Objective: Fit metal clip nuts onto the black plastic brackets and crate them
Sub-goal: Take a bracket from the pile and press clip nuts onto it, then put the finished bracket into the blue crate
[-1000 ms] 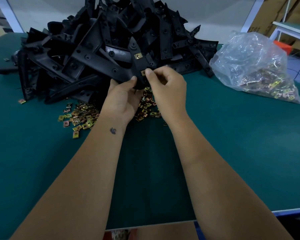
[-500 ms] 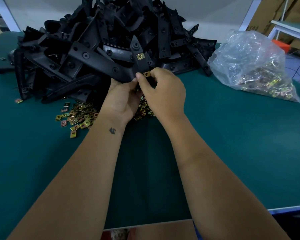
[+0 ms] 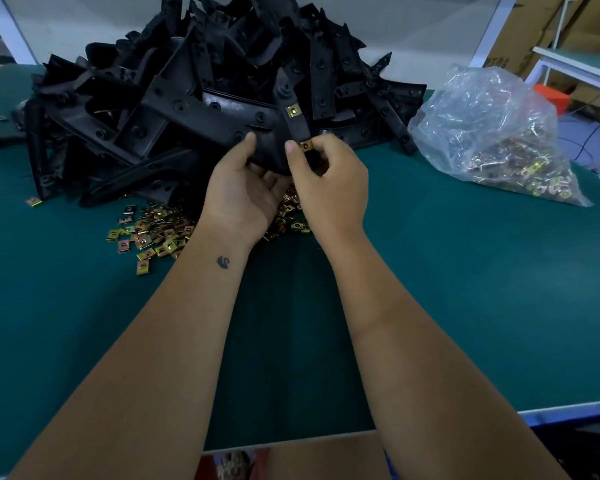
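On the green tabletop (image 3: 465,289), left to right: loose nuts (image 3: 146,233) scattered near the front of the bracket pile (image 3: 174,109); left hand (image 3: 243,192) cupped under the held bracket (image 3: 274,150), thumb on its upper face, gripping it; right hand (image 3: 329,181) pinching a clip nut (image 3: 306,145) at the lower end of the bracket's narrow arm, thumb beside it; a first nut (image 3: 293,110) already seated higher on that arm; bag (image 3: 492,133) of spare nuts far right. No crate in view. Risks, as judged: the nut looks only partly pushed on, so if pressed at an angle it could cock on the edge and fail to line up with the hole, or spring off into the loose nuts below the hands and be lost among them. The bracket is held just over the pile; a hard push could shift the left grip and knock neighbouring brackets loose. Change against the frame half a second back: the held bracket sits slightly more upright and clear of the pile, the left thumb has moved onto its upper face, and the right thumb lies beside the nut, which now shows more fully.
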A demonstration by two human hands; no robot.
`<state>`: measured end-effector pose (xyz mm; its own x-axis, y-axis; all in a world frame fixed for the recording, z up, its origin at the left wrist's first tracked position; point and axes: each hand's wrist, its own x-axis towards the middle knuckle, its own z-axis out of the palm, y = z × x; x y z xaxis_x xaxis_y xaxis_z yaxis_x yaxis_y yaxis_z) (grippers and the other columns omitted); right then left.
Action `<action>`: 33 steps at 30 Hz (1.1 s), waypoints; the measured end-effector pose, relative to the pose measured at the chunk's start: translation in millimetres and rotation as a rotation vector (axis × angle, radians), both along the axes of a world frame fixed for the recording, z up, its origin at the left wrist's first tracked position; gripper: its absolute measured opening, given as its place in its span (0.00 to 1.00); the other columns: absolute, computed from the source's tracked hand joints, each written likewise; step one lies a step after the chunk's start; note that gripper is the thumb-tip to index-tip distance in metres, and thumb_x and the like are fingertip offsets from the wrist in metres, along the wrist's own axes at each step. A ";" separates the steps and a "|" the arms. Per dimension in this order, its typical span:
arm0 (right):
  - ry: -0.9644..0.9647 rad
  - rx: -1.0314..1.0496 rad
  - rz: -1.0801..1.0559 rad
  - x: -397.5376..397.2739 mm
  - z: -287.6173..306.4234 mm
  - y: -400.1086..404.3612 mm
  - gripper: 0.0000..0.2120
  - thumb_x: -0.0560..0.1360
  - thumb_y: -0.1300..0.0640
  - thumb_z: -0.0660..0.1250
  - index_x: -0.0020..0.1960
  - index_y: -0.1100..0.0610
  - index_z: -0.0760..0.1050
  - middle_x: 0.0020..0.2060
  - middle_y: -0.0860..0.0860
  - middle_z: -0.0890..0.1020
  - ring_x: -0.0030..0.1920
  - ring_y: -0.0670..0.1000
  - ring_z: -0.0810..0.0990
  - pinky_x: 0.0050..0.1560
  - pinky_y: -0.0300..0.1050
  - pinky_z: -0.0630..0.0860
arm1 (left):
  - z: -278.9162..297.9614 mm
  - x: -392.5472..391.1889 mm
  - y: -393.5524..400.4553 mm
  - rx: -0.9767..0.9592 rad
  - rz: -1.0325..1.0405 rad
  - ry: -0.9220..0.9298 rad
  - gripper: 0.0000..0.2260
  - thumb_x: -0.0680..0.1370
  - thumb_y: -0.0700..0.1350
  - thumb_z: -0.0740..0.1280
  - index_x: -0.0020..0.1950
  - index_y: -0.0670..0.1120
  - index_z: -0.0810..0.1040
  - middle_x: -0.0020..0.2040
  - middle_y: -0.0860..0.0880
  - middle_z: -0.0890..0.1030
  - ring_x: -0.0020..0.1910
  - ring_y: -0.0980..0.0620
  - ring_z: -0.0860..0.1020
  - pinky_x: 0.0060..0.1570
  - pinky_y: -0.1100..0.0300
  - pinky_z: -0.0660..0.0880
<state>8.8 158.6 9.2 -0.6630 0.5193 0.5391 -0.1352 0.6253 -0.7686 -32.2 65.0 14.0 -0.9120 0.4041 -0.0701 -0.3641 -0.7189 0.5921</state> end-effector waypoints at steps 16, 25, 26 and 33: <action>0.243 -1.123 0.214 44.4 7.5 32.0 0.06 0.74 0.63 0.72 0.43 0.53 0.81 0.38 0.50 0.83 0.34 0.47 0.78 0.37 0.41 0.75 | 13.0 54.3 62.5 -0.249 0.137 0.068 0.14 0.83 0.39 0.62 0.68 0.49 0.74 0.55 0.45 0.82 0.45 0.50 0.80 0.41 0.59 0.80; 0.633 -1.182 -0.115 170.8 19.3 126.4 0.07 0.76 0.68 0.68 0.47 0.57 0.77 0.36 0.50 0.80 0.27 0.43 0.72 0.28 0.35 0.69 | 30.5 175.7 169.2 -0.192 -0.292 0.100 0.07 0.81 0.38 0.63 0.58 0.44 0.77 0.48 0.44 0.82 0.43 0.49 0.81 0.43 0.60 0.80; 0.654 -1.145 -0.137 189.8 17.6 138.1 0.07 0.76 0.68 0.67 0.48 0.57 0.77 0.37 0.50 0.80 0.28 0.43 0.72 0.28 0.35 0.69 | 31.0 184.5 174.7 -0.204 -0.351 0.118 0.09 0.81 0.40 0.64 0.61 0.43 0.77 0.50 0.43 0.82 0.46 0.48 0.82 0.46 0.58 0.81; 0.680 -0.991 -0.434 363.7 -36.7 200.5 0.06 0.77 0.67 0.67 0.47 0.57 0.78 0.35 0.48 0.80 0.27 0.43 0.72 0.28 0.35 0.69 | -1.6 286.1 216.1 -0.376 -0.740 0.314 0.07 0.81 0.38 0.65 0.49 0.48 0.80 0.47 0.47 0.82 0.44 0.51 0.84 0.44 0.59 0.82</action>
<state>372.5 359.0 -27.5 -0.0830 0.9958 -0.0386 -0.6123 -0.0815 -0.7864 253.9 281.1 12.3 -0.4255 0.8985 -0.1080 -0.4397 -0.1010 0.8925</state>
